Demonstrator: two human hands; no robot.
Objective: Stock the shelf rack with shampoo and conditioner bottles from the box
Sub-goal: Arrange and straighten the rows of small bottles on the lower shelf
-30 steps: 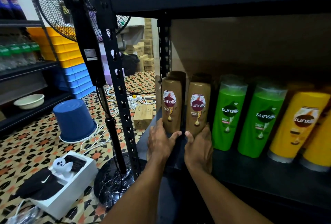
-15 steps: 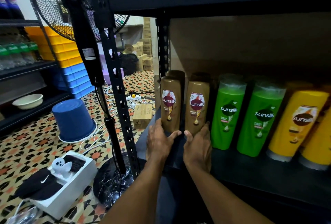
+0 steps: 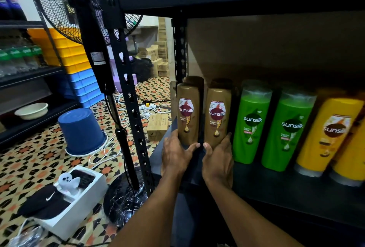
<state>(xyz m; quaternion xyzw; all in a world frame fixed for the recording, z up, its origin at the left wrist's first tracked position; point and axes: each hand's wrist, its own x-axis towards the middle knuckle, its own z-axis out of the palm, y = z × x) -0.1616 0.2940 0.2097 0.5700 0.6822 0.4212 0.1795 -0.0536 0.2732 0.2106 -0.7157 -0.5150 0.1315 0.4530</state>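
Two brown Sunsilk bottles stand upright at the left end of the shelf [image 3: 276, 183], each in front of another brown one. The left hand [image 3: 176, 153] wraps the base of the left brown bottle [image 3: 187, 113], the right hand [image 3: 218, 160] that of the right brown bottle [image 3: 217, 116], each grip closed on it. Green bottles [image 3: 252, 124] stand just to the right, then yellow bottles [image 3: 331, 136].
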